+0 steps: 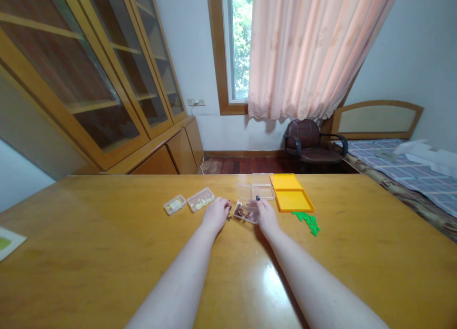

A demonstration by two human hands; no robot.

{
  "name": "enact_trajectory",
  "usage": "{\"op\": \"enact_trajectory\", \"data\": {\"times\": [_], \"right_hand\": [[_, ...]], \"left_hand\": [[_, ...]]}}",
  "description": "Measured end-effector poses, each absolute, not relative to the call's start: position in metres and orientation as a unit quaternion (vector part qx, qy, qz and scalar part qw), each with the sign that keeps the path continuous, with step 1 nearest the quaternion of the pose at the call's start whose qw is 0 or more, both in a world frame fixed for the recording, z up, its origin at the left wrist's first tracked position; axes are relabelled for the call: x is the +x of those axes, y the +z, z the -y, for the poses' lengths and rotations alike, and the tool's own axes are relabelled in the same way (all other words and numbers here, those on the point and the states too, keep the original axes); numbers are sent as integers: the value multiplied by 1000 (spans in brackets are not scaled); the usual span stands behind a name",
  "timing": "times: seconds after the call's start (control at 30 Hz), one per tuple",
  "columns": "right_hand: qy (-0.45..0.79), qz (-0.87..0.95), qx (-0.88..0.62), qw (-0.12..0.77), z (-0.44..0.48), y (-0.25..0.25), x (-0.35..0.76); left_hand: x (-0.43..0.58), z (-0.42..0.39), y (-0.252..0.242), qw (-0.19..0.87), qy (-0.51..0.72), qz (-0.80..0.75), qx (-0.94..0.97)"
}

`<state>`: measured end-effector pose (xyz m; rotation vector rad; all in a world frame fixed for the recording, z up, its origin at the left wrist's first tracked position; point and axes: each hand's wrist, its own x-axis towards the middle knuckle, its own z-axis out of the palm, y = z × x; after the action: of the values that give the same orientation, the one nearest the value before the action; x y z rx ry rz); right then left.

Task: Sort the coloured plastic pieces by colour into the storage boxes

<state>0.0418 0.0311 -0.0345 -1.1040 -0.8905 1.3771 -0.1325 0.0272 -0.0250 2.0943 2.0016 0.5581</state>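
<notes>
Ample near-side tabletop (235, 272), right hand (267, 218) fast on clear box's edge (244, 220), left hand (215, 214) beside brown pieces (229, 218), grip unclear.

On the left, a tall yellow-brown wooden cabinet (107, 62) with 3 glass panels is standing, and its shelves are showing through the glass. A pale pink cloth curtain (310, 53) with a faint pattern is hanging across a wood-framed window (240, 43); green leaves are appearing outside. On the white wall (183, 43), a pale socket plate (196, 102) is holding a plug. Below the curtain, a dark brown chair (305, 138) with 2 black armrests is standing. On the right, a blue-grey checked sheet (371, 153) is covering a bed with an arched wooden headboard (376, 102).
</notes>
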Motion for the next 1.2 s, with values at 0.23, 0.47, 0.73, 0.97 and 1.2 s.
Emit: {"op": "enact_trajectory", "data": {"times": [0.23, 0.47, 0.73, 0.97, 1.2], "right_hand": [[579, 378, -472, 547, -31, -33, 42], [585, 375, -465, 548, -31, -34, 41], [589, 377, -461, 546, -32, -37, 42], [589, 371, -462, 549, -33, -36, 41], [585, 370, -467, 549, -34, -37, 41]], "left_hand": [[-134, -28, -25, 107, 196, -680, 698], [-121, -12, -2, 72, 342, -543, 763], [-135, -23, -14, 73, 299, -647, 698], [-140, -28, -21, 89, 210, -693, 685], [-139, -27, -22, 97, 188, -691, 691]]}}
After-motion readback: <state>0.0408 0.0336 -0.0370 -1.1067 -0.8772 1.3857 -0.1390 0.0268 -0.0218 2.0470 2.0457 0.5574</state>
